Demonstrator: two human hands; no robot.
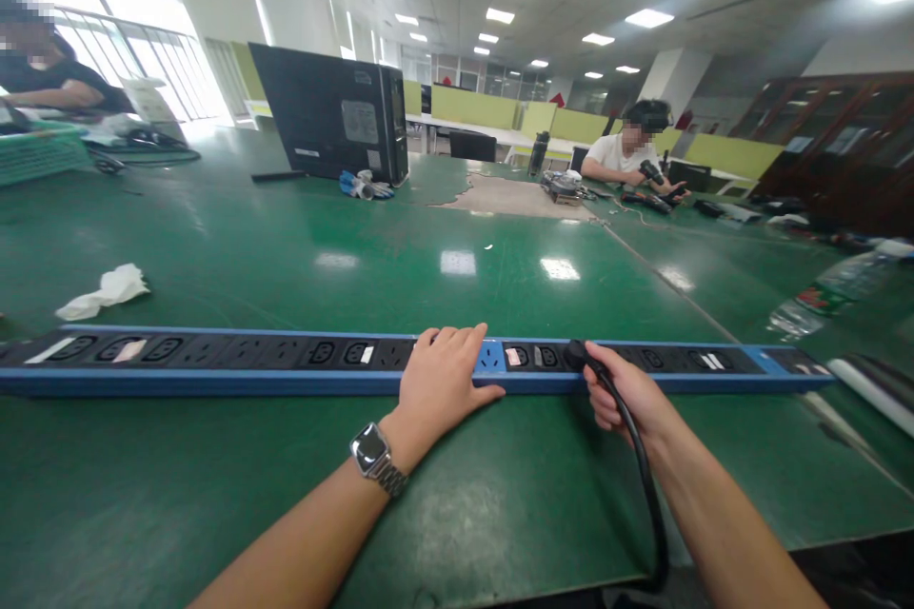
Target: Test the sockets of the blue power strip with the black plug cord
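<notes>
A long blue-edged power strip [235, 387] with a row of black sockets lies across the table in front of me. My left hand [443, 376] grips it near the middle, fingers over the far edge and thumb along the near side, just by a blue socket [489, 357]. Right of that, my right hand [620, 388] holds a black power plug [574, 355] at a socket; whether it is fully seated I cannot tell. Its thick black cord [646, 485] hangs down past the table's near edge.
Crumpled tissue [107, 290] lies at left, a plastic bottle [832, 290] at right. Further back stand a black computer case [335, 114] and gloves [367, 185]. One person [628, 152] sits across the table, another [57, 76] at far left beside a green basket [43, 152].
</notes>
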